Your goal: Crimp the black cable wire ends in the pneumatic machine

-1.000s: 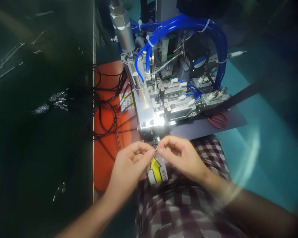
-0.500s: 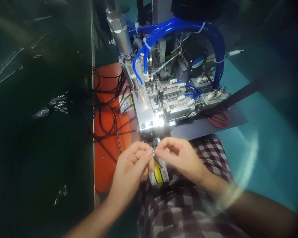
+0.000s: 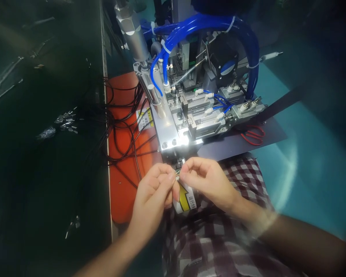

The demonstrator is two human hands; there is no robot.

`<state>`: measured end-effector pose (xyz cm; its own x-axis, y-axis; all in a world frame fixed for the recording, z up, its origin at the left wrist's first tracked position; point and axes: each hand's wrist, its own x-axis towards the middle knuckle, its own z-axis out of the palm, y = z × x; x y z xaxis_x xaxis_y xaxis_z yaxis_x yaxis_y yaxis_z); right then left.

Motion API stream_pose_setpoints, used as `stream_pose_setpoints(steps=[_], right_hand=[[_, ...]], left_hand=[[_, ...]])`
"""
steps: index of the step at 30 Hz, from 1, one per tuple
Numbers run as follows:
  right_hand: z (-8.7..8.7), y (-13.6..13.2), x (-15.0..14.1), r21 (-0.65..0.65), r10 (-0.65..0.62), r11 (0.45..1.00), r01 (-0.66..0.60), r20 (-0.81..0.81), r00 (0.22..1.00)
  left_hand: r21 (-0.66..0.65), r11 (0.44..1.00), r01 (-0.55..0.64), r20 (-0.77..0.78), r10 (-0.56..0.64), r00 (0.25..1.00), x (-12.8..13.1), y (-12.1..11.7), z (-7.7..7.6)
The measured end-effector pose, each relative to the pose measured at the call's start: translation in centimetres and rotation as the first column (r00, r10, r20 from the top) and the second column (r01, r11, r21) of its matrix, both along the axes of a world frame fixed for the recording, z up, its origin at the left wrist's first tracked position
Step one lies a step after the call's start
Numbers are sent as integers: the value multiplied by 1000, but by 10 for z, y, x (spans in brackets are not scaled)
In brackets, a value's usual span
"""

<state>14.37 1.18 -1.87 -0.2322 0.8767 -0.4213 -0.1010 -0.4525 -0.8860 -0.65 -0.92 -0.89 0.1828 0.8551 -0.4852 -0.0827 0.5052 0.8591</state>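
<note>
My left hand (image 3: pixel 152 196) and my right hand (image 3: pixel 207 181) meet just in front of a metal machine (image 3: pixel 184 115). Both pinch a tiny thin metal piece (image 3: pixel 178 176) between thumb and fingertips, fingers curled. The piece is too small to name. Right below the hands sits a white cylinder with a yellow arrow label (image 3: pixel 186 198). The machine's lit front block (image 3: pixel 181 142) is a short way above the fingertips.
Blue air hoses (image 3: pixel 207 25) arch over the machine. Black wires (image 3: pixel 127 123) sprawl on an orange mat (image 3: pixel 123 184) at left. Red-handled scissors (image 3: pixel 252 134) lie on a dark sheet at right. Small metal parts (image 3: pixel 63 121) lie on the dark left surface. My checked clothing (image 3: pixel 219 238) fills the bottom.
The hands stay pinched together on the small piece. The view has shifted slightly, so hands and machine sit a little further left.
</note>
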Motion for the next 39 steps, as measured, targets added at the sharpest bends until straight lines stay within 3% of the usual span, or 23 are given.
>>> stream_pose_setpoints(steps=[5, 10, 13, 16, 20, 23, 26, 28, 31, 35, 37, 39], right_hand=[[-3, -3, -1, 211, -44, 977, 20, 110, 993], [-6, -2, 3, 107, 52, 993, -58, 60, 997], [-6, 1, 8, 171, 124, 975, -144, 123, 985], [-4, 7, 14, 334, 167, 905, -265, 293, 941], [1, 15, 16, 464, 202, 759, -456, 498, 843], [2, 19, 17, 525, 231, 676, -517, 515, 825], [-1, 20, 19, 596, 263, 636, -490, 429, 864], [-5, 21, 19, 614, 281, 652, -446, 351, 893], [-11, 20, 19, 563, 287, 741, -365, 226, 931], [-14, 19, 21, 486, 261, 822, -296, 140, 955], [-14, 19, 22, 464, 251, 841, -279, 122, 960], [-15, 19, 24, 455, 224, 853, -256, 125, 967]], left_hand=[[-6, 1000, -10, 20, 10, 1000, 1, -1, 0], [14, 1000, -15, -24, 16, 1000, 1, 0, -1], [-11, 1000, -9, -38, 9, 999, 1, 1, 0], [-29, 1000, 3, -44, -4, 999, 1, 2, 1], [-23, 999, 26, -52, -27, 998, 0, 3, 2], [-17, 999, 49, -62, -50, 997, 0, 3, 4], [-38, 997, 65, -43, -66, 997, -1, 5, 7], [-50, 997, 67, -43, -69, 997, -1, 6, 9], [-23, 996, 90, -125, -92, 988, -1, 9, 9], [173, 968, 183, -336, -117, 935, -5, 10, 6], [333, 901, 278, -492, -86, 867, -7, 9, 3], [472, 789, 393, -625, -15, 781, -10, 9, -1]])
